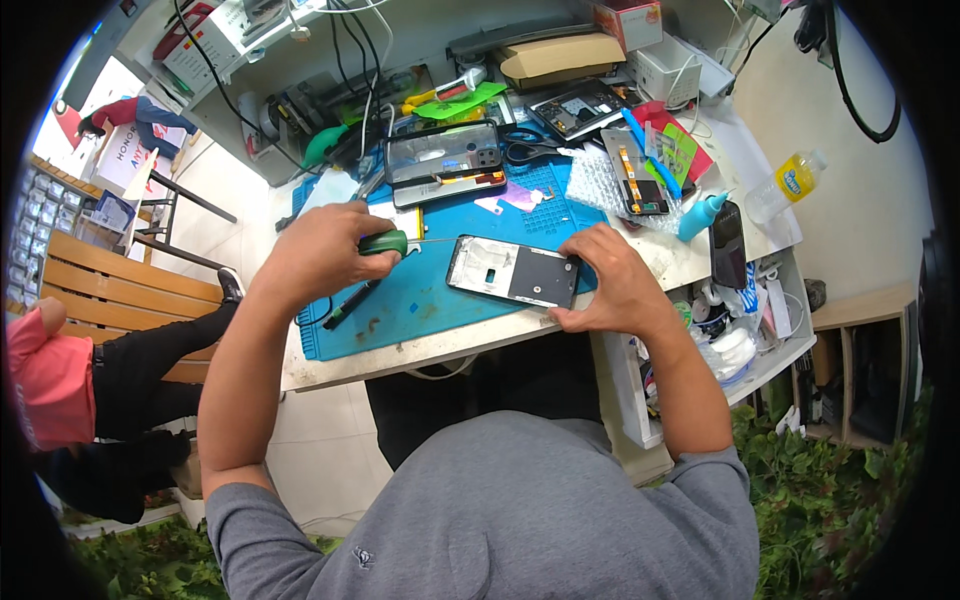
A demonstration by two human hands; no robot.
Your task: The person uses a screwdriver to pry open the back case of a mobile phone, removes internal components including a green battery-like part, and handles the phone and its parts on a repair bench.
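My left hand (345, 250) is closed around the green handle of a screwdriver (384, 243). Its thin metal shaft points right, and the tip is close to the upper left corner of a phone frame (490, 262). That frame is flat and rectangular, silver-white on its left part and dark grey on its right. My right hand (612, 280) grips its right end between thumb and fingers, over the front edge of the blue work mat (400, 312). A dark pen-like tool (350, 306) lies on the mat below my left hand.
Behind the frame lie an opened phone housing (443, 152), black scissors (528, 146) and bubble wrap (597, 182). At right stand a light blue bottle (703, 216), a dark phone (728, 245) and a clear drink bottle (785, 187). An open drawer (640, 410) holds clutter. A person in red (50, 380) sits left.
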